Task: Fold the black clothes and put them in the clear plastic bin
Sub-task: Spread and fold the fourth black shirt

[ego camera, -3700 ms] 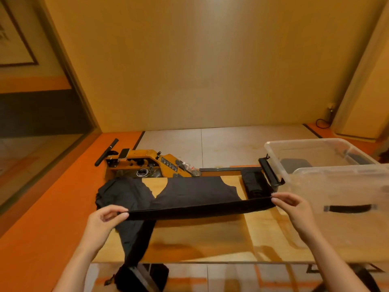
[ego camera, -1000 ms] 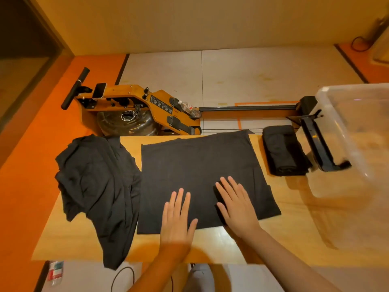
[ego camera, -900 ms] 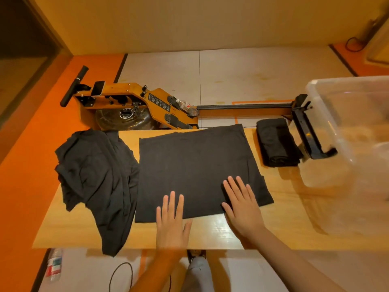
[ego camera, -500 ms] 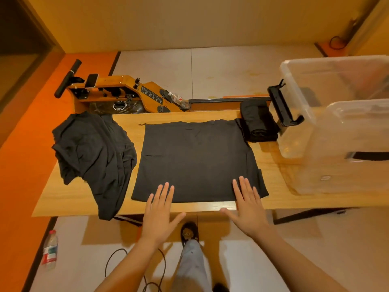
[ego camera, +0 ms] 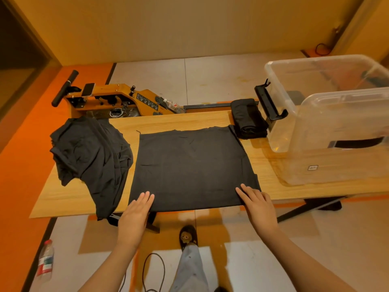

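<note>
On wood table point(ego camera: 179, 121): left hand point(ego camera: 134, 216), right hand point(ego camera: 258, 204) flat on black cloth point(ego camera: 191, 165); orange floor point(ego camera: 21, 186)

No lettering can be read with certainty. A small white rectangular sticker point(ego camera: 312, 167) on the near wall of the clear plastic bin point(ego camera: 347, 165) carries dark print too small to make out. A black panel point(ego camera: 147, 101) on the side of the orange wooden rowing machine point(ego camera: 109, 98) bears rows of white marks that cannot be resolved. The clear plastic bottle point(ego camera: 44, 262) lying on the floor wears a red, white and green label point(ego camera: 45, 266) whose text is blurred.
</note>
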